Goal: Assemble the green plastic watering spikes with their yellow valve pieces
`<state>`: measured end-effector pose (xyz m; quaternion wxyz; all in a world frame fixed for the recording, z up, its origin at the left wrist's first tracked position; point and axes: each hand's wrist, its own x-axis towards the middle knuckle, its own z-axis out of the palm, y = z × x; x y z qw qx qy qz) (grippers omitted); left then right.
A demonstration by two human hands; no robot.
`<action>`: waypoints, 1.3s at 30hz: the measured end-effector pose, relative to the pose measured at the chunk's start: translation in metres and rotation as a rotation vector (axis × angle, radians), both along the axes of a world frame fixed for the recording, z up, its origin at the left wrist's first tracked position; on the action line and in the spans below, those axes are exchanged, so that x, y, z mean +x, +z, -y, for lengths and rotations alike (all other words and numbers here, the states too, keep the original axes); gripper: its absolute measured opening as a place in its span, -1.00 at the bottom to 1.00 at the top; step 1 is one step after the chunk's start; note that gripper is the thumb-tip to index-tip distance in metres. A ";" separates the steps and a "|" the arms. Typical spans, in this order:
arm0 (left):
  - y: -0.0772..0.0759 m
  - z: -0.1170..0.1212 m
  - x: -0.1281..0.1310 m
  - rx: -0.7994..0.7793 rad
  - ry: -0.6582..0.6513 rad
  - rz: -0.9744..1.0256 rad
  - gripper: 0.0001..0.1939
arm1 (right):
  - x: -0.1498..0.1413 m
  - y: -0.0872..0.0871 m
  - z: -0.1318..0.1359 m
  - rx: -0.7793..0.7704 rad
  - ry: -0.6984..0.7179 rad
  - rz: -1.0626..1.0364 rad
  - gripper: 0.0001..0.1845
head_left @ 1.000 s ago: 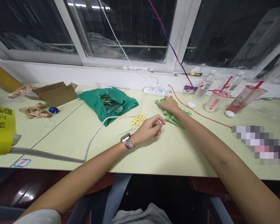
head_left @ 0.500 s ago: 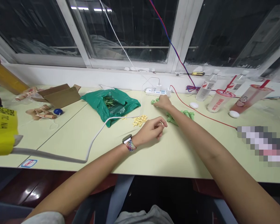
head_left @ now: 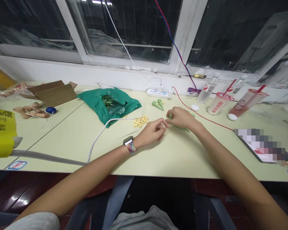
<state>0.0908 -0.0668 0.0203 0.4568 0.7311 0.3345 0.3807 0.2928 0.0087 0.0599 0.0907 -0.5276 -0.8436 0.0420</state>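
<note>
1. Head view. Pale table (head_left: 172,156) under a row of dark windows; both bare forearms reach in across the near edge.
2. Left hand (head_left: 153,132) near the table's middle, a watch (head_left: 128,140) on its wrist. Fingers loosely curled, thumb drawn up close to them; I can't tell if anything sits inside.
3. Right hand (head_left: 183,117) just beyond and to the right, palm down, fingers bent and bunched together at the tips over a green piece (head_left: 170,117). Can't tell whether they are clamped on it. The two hands' fingertips lie very near each other; contact unclear.
4. More tapered green pieces (head_left: 182,128) lie on the table, partly hidden beneath the right hand.
5. A green pair (head_left: 157,105) lies apart, farther back, round heads away from me, points angled nearer and rightward, in front of the power strip (head_left: 159,93).
6. Small yellow pieces (head_left: 140,121) scattered just beyond the left hand, beside an open green plastic bag (head_left: 132,103) with greenish contents.
7. Right side: two lidded cups (head_left: 218,105) with red straws, and a white oval object (head_left: 194,107) near the red cable (head_left: 213,122).
</note>
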 end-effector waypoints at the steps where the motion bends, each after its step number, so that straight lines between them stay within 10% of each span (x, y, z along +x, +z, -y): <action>1: -0.001 0.001 0.001 -0.007 -0.009 -0.006 -0.84 | 0.002 -0.002 0.006 0.005 0.013 0.023 -0.72; 7: 0.001 0.002 0.001 -0.226 0.004 0.083 -0.85 | -0.001 -0.017 0.018 0.118 0.027 0.134 -0.73; 19: 0.000 -0.005 -0.002 -0.131 0.058 0.141 -0.87 | -0.010 -0.024 0.019 0.189 -0.062 0.193 -0.69; 28: 0.007 -0.019 -0.012 0.107 0.445 0.116 -0.79 | -0.021 -0.020 0.021 0.011 -0.061 -0.603 -0.71; 39: 0.031 -0.051 -0.036 -0.075 0.389 0.416 -0.76 | -0.072 -0.030 0.025 -0.062 0.065 -1.202 -0.57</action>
